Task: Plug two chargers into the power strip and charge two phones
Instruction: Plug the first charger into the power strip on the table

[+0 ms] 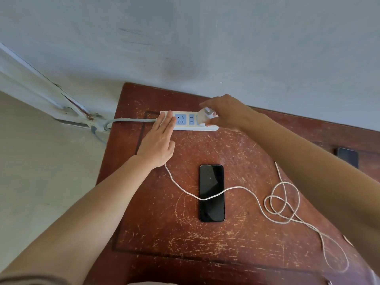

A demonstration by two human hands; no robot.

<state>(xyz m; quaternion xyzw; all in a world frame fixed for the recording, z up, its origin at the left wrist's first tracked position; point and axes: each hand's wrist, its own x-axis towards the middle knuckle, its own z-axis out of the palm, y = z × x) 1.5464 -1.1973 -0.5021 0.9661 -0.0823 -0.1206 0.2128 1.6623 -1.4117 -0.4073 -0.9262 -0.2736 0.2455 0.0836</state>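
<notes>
A white power strip (186, 128) with blue sockets lies at the far edge of the worn red-brown table (205, 239). My left hand (159, 140) rests flat on its left end, fingers straight and together. My right hand (224, 112) grips a white charger (203, 118) over the strip's right end; whether its prongs are seated is hidden. A black phone (211, 193) lies face up in the middle of the table. A white cable (246, 190) runs across the phone and coils at the right. A second dark phone (348, 157) lies at the far right, partly behind my right arm.
The strip's grey cord (131, 120) runs left off the table toward a wall fitting (72, 112) at the floor. A pale blue wall stands right behind the table. Bare floor lies to the left of the table.
</notes>
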